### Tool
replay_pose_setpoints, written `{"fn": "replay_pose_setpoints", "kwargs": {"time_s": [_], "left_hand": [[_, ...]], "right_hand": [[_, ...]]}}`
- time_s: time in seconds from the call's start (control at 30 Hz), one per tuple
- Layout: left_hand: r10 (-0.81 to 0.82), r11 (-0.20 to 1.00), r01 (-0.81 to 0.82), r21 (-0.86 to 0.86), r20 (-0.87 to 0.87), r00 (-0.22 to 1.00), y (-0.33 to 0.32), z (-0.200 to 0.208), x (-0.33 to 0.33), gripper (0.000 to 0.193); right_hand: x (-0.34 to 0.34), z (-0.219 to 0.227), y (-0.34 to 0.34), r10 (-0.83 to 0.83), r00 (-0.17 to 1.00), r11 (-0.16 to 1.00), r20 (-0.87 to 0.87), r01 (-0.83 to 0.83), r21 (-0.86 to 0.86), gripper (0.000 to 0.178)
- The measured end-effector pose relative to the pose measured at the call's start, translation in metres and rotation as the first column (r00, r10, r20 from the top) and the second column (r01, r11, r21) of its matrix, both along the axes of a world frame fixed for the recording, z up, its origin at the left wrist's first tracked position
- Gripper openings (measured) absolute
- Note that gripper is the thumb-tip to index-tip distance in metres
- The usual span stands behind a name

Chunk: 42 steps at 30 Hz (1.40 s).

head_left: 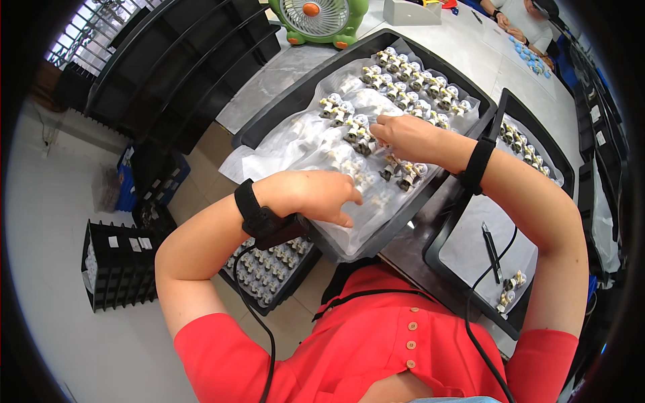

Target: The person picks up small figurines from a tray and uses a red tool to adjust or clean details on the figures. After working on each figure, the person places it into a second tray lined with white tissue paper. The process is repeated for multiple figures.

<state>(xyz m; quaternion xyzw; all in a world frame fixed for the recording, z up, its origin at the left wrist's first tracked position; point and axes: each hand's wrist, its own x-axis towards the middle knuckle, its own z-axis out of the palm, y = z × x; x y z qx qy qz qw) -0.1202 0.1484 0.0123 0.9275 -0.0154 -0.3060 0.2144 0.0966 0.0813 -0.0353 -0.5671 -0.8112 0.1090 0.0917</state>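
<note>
In front of me a large black tray [269,119] is lined with thin white sheet [269,156], some of it see-through over small figurines [410,176] in white, yellow and dark colours. Rows of these figurines stand uncovered toward the tray's far side. My right hand [410,138] is over the tray's middle, fingertips pinched together beside a few figurines; what they grip, if anything, is hidden. My left hand [312,195] hovers at the near left part of the sheet, thumb and fingers apart, holding nothing.
At right, a second black tray [437,245] holds figurines and a black cutter knife [492,252]. Another figurine tray [272,272] sits low at left. Beyond stand a green fan [321,17] and stacked black trays [181,60]. A person [527,27] works at the far right. Cables run from both wrists.
</note>
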Motion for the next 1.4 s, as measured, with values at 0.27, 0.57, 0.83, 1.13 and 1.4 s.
{"fn": "replay_pose_setpoints", "kwargs": {"time_s": [0.27, 0.57, 0.83, 1.13, 1.4], "left_hand": [[0.194, 0.968, -0.223, 0.115, 0.22, 0.956, 0.015, -0.013, 0.037, 0.052], [0.291, 0.941, -0.299, 0.155, 0.074, 0.954, 0.022, -0.031, 0.069, 0.045], [0.406, 0.897, -0.434, 0.085, 0.228, 0.885, 0.029, -0.039, 0.071, 0.042], [0.367, 0.908, -0.415, 0.047, 0.387, 0.846, 0.038, -0.05, 0.09, 0.036], [0.32, 0.887, -0.408, 0.214, 0.352, 0.88, 0.024, -0.042, 0.098, 0.032]], "right_hand": [[0.005, 0.006, 0.006, 0.001, 1.0, 0.999, 0.027, 0.0, -0.039, 0.021], [0.006, 0.006, -0.009, -0.188, 0.982, 0.953, -0.035, 0.173, -0.249, 0.032], [0.003, -0.007, -0.01, -0.241, 0.97, 0.935, -0.025, 0.225, -0.272, 0.041], [0.011, -0.01, -0.017, -0.299, 0.949, 0.938, -0.103, 0.272, -0.215, 0.042], [0.023, 0.003, -0.022, -0.33, 0.944, 0.889, 0.007, 0.313, -0.335, 0.026]]}}
